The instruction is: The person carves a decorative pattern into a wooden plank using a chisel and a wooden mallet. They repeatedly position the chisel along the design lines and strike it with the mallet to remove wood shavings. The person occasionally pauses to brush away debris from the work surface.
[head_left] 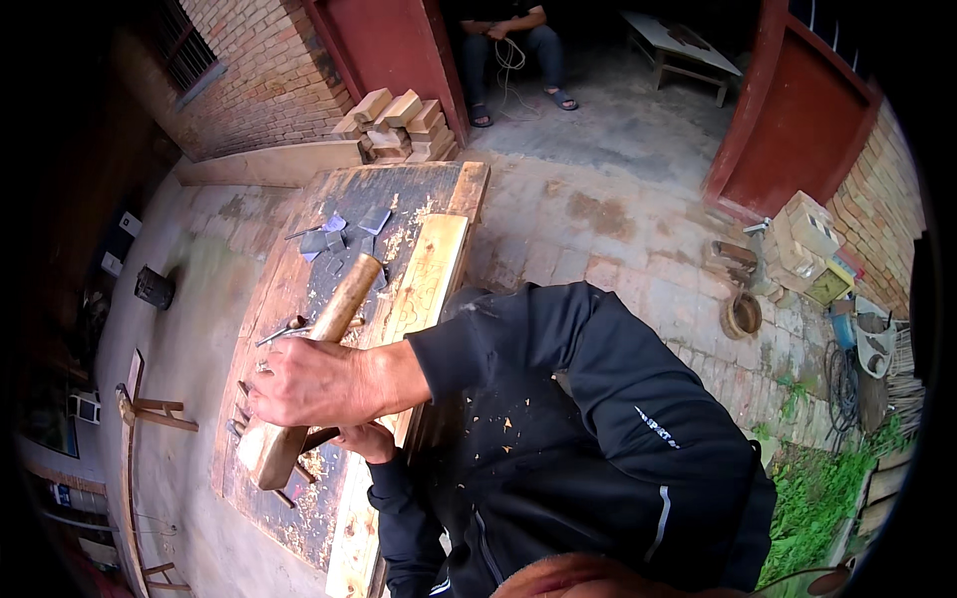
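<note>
My right hand (307, 384) is closed over a long wooden club (347, 297), which lies slanting above the bench, round at the upper end and squarer at the lower. Beneath it, my left hand (367, 439) is partly hidden, with curled fingers near a dark bar whose hold I cannot make out. Several metal chisels (286, 329) lie around the club on the worn workbench (264, 299), among wood shavings. A pale board (424, 269) with a carved or drawn pattern runs along the bench's right side. Dark flat pieces with purple bits (334, 239) sit at the far end.
Stacked wood blocks (399, 128) stand past the bench. A seated person (513, 55) in the doorway holds a looped cord, beside a low table (678, 45). A wooden trestle (150, 409) stands left. At right are a bucket (741, 315), boxes (802, 239) and coiled hose (842, 389).
</note>
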### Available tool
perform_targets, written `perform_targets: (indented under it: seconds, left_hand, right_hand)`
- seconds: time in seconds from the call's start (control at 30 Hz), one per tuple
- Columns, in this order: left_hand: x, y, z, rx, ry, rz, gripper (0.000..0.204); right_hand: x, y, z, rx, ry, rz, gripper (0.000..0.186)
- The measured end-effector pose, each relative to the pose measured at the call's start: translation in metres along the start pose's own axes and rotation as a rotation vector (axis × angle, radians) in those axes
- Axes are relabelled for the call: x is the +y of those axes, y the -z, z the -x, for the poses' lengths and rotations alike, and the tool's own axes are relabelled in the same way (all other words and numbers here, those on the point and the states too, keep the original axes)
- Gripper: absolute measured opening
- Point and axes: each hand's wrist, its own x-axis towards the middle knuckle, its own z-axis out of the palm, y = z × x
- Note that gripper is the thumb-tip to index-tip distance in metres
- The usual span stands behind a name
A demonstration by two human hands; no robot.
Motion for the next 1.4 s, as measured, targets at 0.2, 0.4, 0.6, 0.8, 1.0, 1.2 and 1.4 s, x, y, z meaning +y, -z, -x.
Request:
perform_targets:
  seconds: [0.2, 0.4, 0.6, 0.8, 1.0, 1.2, 1.4]
  left_hand:
    - [0.029, 0.027, -0.004, -0.289, 0.069, -0.026, 0.033]
    - [0.046, 0.004, -0.013, -0.337, 0.068, 0.080, 0.044]
    - [0.073, 0.000, -0.049, -0.318, -0.067, 0.042, 0.048]
    - [0.093, 0.037, -0.099, -0.085, -0.111, 0.068, 0.051]
    - [0.104, 0.065, -0.142, 0.061, -0.255, 0.035, 0.055]
    - [0.086, 0.082, -0.172, 0.147, -0.248, 0.034, 0.057]
    - [0.036, 0.072, -0.199, 0.128, -0.107, -0.083, 0.059]
  right_hand:
    - [0.006, 0.025, 0.037, -0.037, -0.402, -0.401, 0.037]
    - [0.014, 0.006, 0.178, -0.129, -1.117, -1.166, 0.033]
    - [0.008, 0.027, 0.239, 0.000, -1.445, -1.511, 0.029]
    - [0.003, 0.012, 0.231, -0.143, -1.485, -1.401, 0.030]
    - [-0.013, 0.011, 0.231, -0.213, -1.511, -1.132, 0.027]
    - [-0.008, -0.001, 0.226, -0.350, -1.457, -1.031, 0.032]
    - [-0.001, 0.004, 0.225, -0.410, -1.457, -1.005, 0.041]
